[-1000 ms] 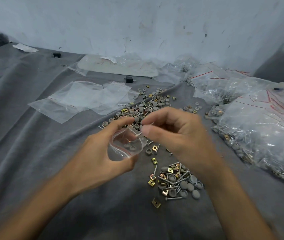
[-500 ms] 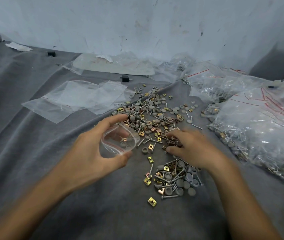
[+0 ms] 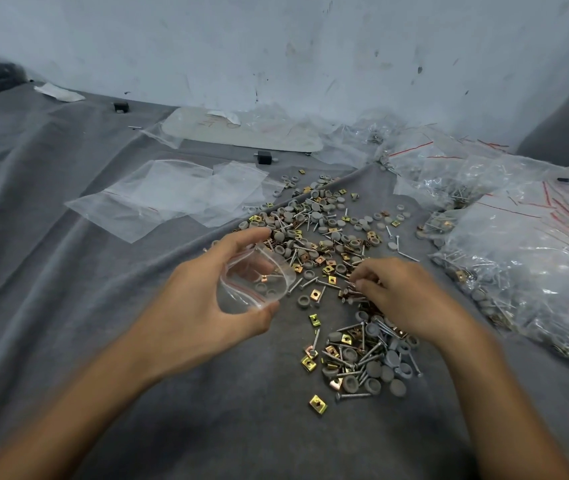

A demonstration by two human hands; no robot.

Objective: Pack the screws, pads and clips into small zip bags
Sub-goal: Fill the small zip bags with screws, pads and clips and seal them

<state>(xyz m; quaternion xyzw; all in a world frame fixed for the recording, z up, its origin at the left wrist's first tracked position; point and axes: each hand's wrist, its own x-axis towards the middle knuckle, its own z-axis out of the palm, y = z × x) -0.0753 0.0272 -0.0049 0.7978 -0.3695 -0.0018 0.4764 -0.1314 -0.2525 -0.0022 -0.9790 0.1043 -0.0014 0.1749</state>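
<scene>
My left hand (image 3: 193, 313) holds a small clear zip bag (image 3: 253, 280) with a red strip, its mouth held open toward the right; a few grey pads and a gold clip lie inside. My right hand (image 3: 401, 296) is down on the grey cloth (image 3: 68, 323), fingers curled and pinching at screws in the loose pile (image 3: 321, 233) of grey pads, gold clips and screws. A second heap of the same parts (image 3: 366, 355) lies just under my right wrist. One gold clip (image 3: 317, 404) lies apart near me.
Several empty zip bags (image 3: 172, 199) lie flat at the left of the pile. Large plastic bags full of packed parts (image 3: 532, 258) fill the right side. A white board under plastic (image 3: 241, 133) and a small black block (image 3: 264, 157) sit by the wall.
My right hand has left the bag's mouth and dropped to the pile, where its fingers now pick at screws. The left hand keeps holding the bag open, slightly lower.
</scene>
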